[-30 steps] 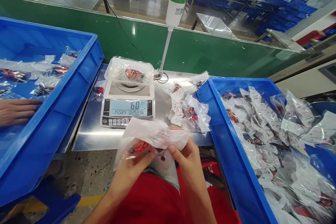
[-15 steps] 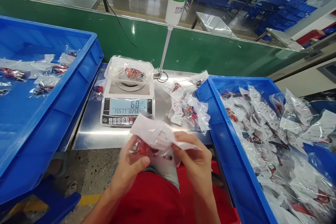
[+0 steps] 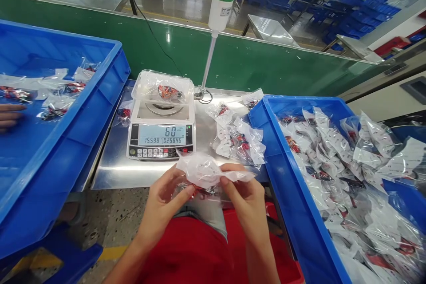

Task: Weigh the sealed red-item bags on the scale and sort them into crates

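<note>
Between my two hands is a clear plastic bag (image 3: 203, 173) with a white printed top and small red and dark parts inside. My left hand (image 3: 166, 202) grips its left side, thumb across the front. On the right, my right hand (image 3: 244, 195) pinches the white top edge. Just beyond them stands a digital counting scale (image 3: 162, 137) showing 60. Its clear tray holds another bag (image 3: 169, 93) with red-orange and dark parts. More filled bags (image 3: 241, 142) lie on the metal table right of the scale, and a small one (image 3: 124, 113) lies at its left.
A large blue bin (image 3: 100, 88) at left holds several bags; another person's hand (image 3: 9, 116) reaches into it. The blue bin (image 3: 293, 186) at right is heaped with bags. A signal light pole (image 3: 209, 60) stands behind the scale, before a green partition (image 3: 282, 69).
The bag has shifted slightly in my hands, and its white top now bunches up differently. Another person's fingers have appeared in the left bin. The bag on the scale stays put.
</note>
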`<state>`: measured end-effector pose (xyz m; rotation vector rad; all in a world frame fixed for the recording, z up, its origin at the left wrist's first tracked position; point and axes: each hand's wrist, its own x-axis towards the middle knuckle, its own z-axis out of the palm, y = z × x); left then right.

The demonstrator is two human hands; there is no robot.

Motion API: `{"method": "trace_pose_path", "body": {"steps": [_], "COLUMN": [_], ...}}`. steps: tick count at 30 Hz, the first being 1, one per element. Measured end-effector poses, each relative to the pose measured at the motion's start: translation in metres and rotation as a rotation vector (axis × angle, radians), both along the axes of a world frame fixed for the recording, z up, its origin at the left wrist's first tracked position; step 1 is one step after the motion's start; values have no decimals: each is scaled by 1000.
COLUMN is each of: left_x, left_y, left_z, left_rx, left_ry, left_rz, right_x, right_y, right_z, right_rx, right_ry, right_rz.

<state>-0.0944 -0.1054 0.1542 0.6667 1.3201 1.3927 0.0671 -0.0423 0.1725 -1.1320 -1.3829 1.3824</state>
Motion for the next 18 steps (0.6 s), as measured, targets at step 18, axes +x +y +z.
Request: {"method": "trace_pose_path", "body": {"steps": [18], "left_x": [1], "left_y": [6], "left_z": [0], "left_rx": [-58], "left_ry": [86], "left_rz": [33], "right_x": [-7], "right_y": [-1], "right_z": [-8], "right_rx": [43], "right_ry": [-191], "right_rz": [49]}}
